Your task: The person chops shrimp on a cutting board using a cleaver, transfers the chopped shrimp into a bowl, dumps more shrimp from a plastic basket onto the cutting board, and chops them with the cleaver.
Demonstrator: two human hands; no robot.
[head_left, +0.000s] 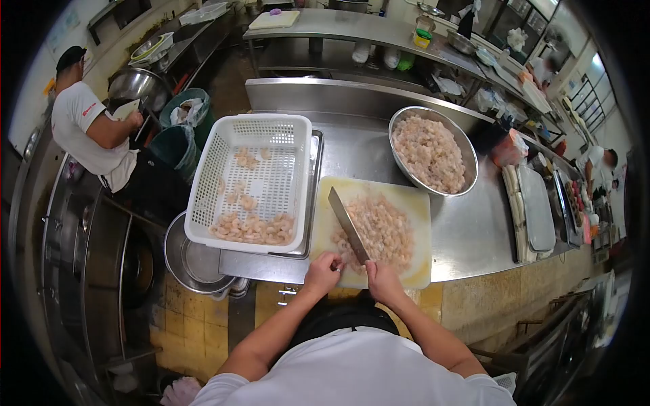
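Note:
My right hand [386, 283] grips the handle of a knife [347, 224], whose broad blade slants up and left over chopped shrimp [387, 230]. The shrimp pieces lie spread on a pale yellow cutting board [422, 265]. At the board's front left edge, my left hand [323, 273] is curled closed beside the pieces; whatever its fingers hold cannot be made out. Left of the board, a white perforated basket [303, 152] has shrimp [254, 231] gathered mostly at its near end. A metal bowl [473, 177] behind the board is heaped with chopped shrimp [429, 153].
The basket rests on a metal tray [315, 169] on the steel table [467, 237]. A steel pot [177, 260] stands below the table's left end. Folded cloths and a lidded tray [537, 210] lie at right. A co-worker [95, 128] stands at far left near green bins [177, 145].

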